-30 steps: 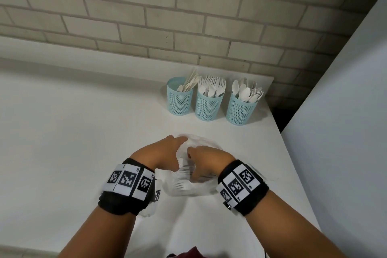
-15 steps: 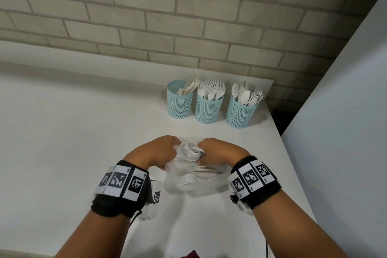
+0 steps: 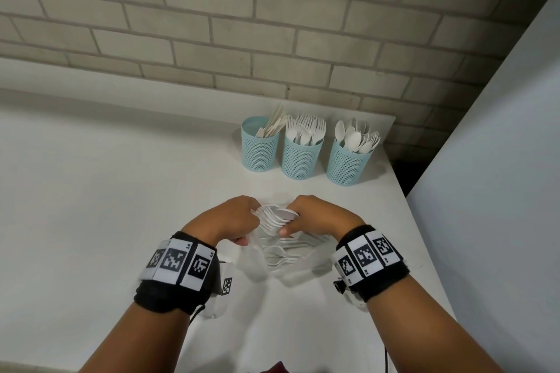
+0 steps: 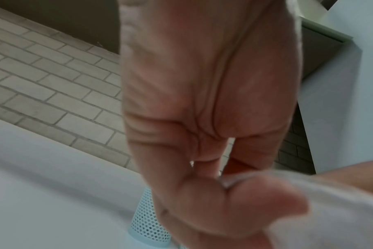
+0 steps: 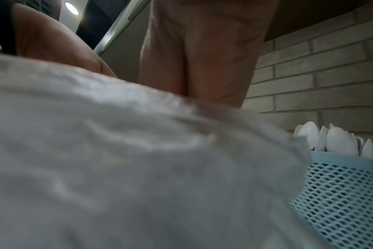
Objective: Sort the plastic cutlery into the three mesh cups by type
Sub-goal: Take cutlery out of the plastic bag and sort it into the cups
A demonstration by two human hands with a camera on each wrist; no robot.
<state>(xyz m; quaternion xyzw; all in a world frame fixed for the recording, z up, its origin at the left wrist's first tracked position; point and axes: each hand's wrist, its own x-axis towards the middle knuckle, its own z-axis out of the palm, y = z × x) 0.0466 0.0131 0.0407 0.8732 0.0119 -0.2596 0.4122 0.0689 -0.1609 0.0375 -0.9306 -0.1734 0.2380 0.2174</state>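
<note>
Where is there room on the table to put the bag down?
The white table is bare all along the left, from the left hand out to the wall, and between the hands and the three mesh cups. It is crowded by the cups near the right edge.

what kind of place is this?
Likely a canteen or pantry counter: a white countertop against a brick wall, with three blue mesh cups of plastic cutlery.

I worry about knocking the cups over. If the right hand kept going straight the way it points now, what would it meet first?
Likely the left hand: the right hand points leftward across the clear bag of cutlery both grip. The three mesh cups stand farther back, off that line, though depth is uncertain.
</note>
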